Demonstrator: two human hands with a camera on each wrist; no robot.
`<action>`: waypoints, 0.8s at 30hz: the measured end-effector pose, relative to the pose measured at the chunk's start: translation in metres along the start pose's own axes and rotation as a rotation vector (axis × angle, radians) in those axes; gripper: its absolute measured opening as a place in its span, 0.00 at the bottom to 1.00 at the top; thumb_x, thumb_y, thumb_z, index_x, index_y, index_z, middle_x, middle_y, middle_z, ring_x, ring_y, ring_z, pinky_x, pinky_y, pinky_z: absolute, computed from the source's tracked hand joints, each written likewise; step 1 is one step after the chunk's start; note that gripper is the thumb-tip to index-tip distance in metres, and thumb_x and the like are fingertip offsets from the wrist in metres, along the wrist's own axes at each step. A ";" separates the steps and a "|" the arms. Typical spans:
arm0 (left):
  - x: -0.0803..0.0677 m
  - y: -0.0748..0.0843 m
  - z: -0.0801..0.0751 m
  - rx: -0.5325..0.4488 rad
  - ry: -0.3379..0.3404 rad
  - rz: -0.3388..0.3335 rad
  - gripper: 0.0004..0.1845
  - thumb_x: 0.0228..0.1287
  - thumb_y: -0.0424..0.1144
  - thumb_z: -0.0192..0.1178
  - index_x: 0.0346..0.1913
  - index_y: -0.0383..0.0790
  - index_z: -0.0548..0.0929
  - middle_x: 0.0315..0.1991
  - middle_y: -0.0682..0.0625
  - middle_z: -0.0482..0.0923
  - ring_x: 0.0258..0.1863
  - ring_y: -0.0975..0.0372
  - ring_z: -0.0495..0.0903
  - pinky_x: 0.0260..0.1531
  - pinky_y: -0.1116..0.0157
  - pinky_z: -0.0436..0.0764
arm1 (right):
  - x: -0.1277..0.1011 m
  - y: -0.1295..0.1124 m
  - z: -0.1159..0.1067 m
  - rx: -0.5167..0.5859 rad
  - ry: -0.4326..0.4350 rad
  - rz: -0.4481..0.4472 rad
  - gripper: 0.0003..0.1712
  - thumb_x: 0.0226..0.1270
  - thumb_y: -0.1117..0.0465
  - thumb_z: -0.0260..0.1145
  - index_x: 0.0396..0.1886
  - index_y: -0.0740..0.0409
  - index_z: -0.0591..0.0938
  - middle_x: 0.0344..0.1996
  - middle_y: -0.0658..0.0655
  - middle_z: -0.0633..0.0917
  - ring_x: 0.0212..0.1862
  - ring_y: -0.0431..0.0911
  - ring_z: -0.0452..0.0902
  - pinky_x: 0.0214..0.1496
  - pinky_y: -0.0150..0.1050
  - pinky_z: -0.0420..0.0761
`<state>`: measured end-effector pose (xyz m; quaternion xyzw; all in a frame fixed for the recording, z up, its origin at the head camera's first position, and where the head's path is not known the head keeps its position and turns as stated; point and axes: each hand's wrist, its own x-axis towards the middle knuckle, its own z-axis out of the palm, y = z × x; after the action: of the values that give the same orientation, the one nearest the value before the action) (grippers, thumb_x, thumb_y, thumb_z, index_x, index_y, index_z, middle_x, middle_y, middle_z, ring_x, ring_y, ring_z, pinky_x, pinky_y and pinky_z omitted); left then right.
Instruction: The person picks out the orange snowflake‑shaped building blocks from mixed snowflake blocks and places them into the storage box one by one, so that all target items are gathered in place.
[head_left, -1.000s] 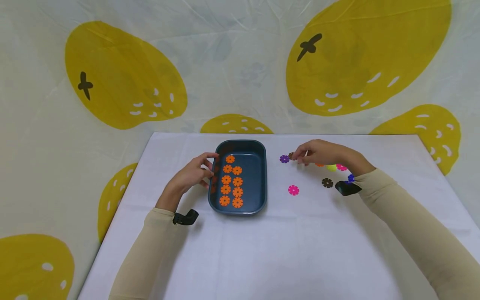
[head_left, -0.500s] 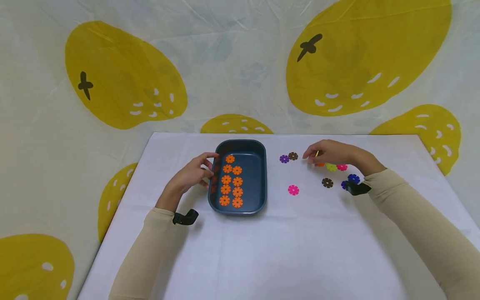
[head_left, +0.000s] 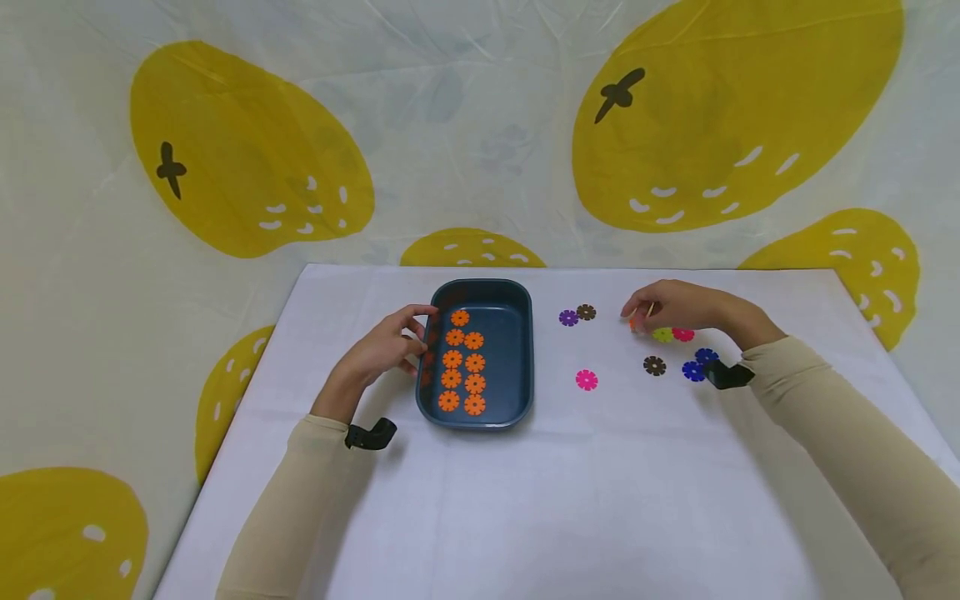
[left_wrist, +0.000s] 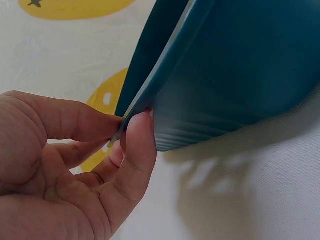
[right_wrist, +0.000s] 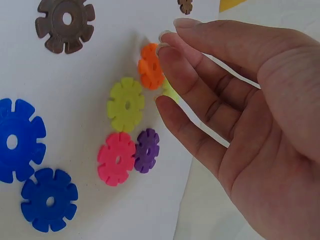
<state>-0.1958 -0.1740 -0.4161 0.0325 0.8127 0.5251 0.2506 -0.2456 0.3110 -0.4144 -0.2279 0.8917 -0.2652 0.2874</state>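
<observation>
The thumb and fingers of my left hand (head_left: 378, 348) pinch the left rim of a dark blue tray (head_left: 531, 367), as the left wrist view (left_wrist: 170, 55) of it also shows. Inside the tray several orange flower-shaped discs (head_left: 475, 363) lie in two columns on the left side. My right hand (head_left: 678, 304) hovers above the table with loosely bent fingers and holds nothing. Close by its fingertips is a loose orange disc (right_wrist: 151, 66), partly covered in the head view. A yellow-green disc (right_wrist: 126, 105) lies beside that one, near a pink disc (right_wrist: 117, 159) and a purple disc (right_wrist: 147, 150).
Between tray and right hand, a purple disc (head_left: 568, 318) and a brown disc (head_left: 587, 312) lie side by side. Nearer the front are a pink disc (head_left: 587, 380), another brown disc (head_left: 655, 366) and two blue discs (head_left: 693, 371). A white cloth (head_left: 480, 517) covers the table.
My right hand has moved right, from the brown disc beside the purple one to the loose orange disc. The left hand and the tray have stayed put.
</observation>
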 end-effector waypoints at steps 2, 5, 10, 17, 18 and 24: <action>0.000 0.000 0.000 0.004 0.002 -0.001 0.36 0.64 0.24 0.52 0.76 0.43 0.64 0.50 0.40 0.64 0.41 0.50 0.75 0.29 0.57 0.86 | 0.000 0.003 0.000 -0.005 -0.003 0.007 0.18 0.71 0.62 0.67 0.59 0.60 0.82 0.43 0.56 0.84 0.45 0.49 0.76 0.46 0.44 0.84; 0.000 0.000 0.000 0.004 0.005 -0.006 0.36 0.64 0.24 0.53 0.76 0.44 0.64 0.49 0.40 0.64 0.42 0.50 0.74 0.29 0.58 0.86 | 0.000 0.006 -0.001 -0.010 -0.010 0.013 0.19 0.71 0.62 0.67 0.59 0.61 0.82 0.43 0.57 0.84 0.44 0.49 0.77 0.45 0.44 0.84; 0.000 0.001 0.000 -0.003 0.010 -0.017 0.36 0.64 0.25 0.54 0.76 0.46 0.65 0.49 0.41 0.65 0.43 0.49 0.74 0.28 0.58 0.86 | -0.002 0.008 -0.003 -0.017 -0.012 0.040 0.19 0.70 0.62 0.68 0.58 0.61 0.82 0.42 0.56 0.83 0.43 0.49 0.77 0.45 0.44 0.84; 0.000 0.000 0.000 0.004 0.008 -0.012 0.36 0.64 0.24 0.54 0.76 0.45 0.64 0.49 0.41 0.64 0.43 0.50 0.74 0.28 0.58 0.86 | 0.000 0.013 -0.002 -0.034 0.007 0.068 0.18 0.70 0.63 0.68 0.57 0.62 0.82 0.40 0.56 0.83 0.41 0.49 0.77 0.43 0.43 0.84; 0.000 0.000 0.001 0.002 0.010 -0.013 0.36 0.64 0.24 0.54 0.76 0.45 0.65 0.49 0.41 0.64 0.43 0.50 0.74 0.28 0.58 0.86 | 0.000 0.013 -0.002 -0.032 0.012 0.074 0.18 0.69 0.63 0.69 0.57 0.62 0.82 0.40 0.56 0.83 0.41 0.49 0.77 0.42 0.43 0.84; 0.001 0.000 0.001 0.000 0.015 -0.011 0.36 0.64 0.24 0.54 0.75 0.45 0.65 0.49 0.41 0.64 0.43 0.50 0.74 0.28 0.59 0.86 | 0.003 0.013 0.002 -0.040 0.052 0.109 0.18 0.67 0.63 0.70 0.55 0.62 0.82 0.38 0.57 0.82 0.38 0.50 0.77 0.41 0.43 0.84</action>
<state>-0.1958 -0.1729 -0.4172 0.0243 0.8148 0.5239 0.2473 -0.2492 0.3186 -0.4249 -0.1778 0.9151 -0.2371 0.2733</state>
